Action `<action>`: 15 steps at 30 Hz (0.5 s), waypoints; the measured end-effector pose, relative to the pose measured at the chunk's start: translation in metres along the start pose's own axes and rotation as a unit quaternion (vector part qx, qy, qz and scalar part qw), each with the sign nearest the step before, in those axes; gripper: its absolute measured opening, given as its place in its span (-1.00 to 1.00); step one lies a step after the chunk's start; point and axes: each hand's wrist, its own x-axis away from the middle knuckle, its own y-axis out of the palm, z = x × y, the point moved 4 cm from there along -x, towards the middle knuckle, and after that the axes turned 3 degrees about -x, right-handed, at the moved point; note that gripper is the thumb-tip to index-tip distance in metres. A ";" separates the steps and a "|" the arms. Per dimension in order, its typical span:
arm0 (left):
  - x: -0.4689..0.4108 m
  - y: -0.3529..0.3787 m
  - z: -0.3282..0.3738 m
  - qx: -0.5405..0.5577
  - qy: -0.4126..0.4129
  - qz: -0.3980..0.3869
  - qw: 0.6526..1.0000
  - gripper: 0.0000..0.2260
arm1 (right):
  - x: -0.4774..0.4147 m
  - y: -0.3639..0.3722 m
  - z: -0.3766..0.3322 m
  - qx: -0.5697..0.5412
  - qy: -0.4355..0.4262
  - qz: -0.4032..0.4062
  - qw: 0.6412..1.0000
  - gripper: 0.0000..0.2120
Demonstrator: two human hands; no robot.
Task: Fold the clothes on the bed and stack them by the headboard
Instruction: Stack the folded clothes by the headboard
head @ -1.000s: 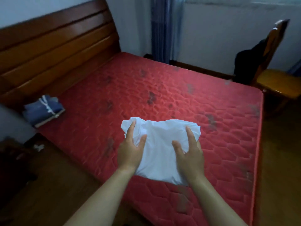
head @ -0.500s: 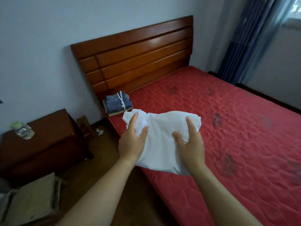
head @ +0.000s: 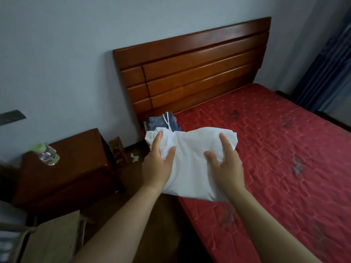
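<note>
Left hand [head: 159, 164] and right hand [head: 227, 168] are clamping opposite sides of a folded white garment [head: 191, 168], holding it flat, probably for stacking, just near of blue folded clothes [head: 161, 122] beside the headboard [head: 199, 73].

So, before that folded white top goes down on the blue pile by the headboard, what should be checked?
1. Grip: left hand and right hand both hold the folded white cloth garment, thumbs on top: ok.
2. Fold tidy: the far edge by the left fingers looks a little rumpled: not ok.
3. Target in place: folded blue denim garment with white drawstring lies right by the brown wooden headboard: ok.
4. Lined up over the pile: the white garment hides most of it: cannot tell.
5. Pile fully on the red quilted mattress: its near edge is hidden: cannot tell.
</note>
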 end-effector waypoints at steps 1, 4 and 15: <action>-0.020 0.004 -0.005 0.001 -0.003 -0.001 1.000 -0.47 | -0.018 0.014 0.000 -0.001 -0.001 -0.003 1.000 -0.39; -0.086 0.019 -0.018 0.001 -0.016 0.001 1.000 -0.47 | -0.081 0.056 0.001 -0.005 -0.005 -0.020 1.000 -0.41; -0.303 0.077 -0.080 0.029 -0.108 0.036 0.993 -0.46 | -0.305 0.216 0.011 0.012 -0.015 -0.123 0.992 -0.39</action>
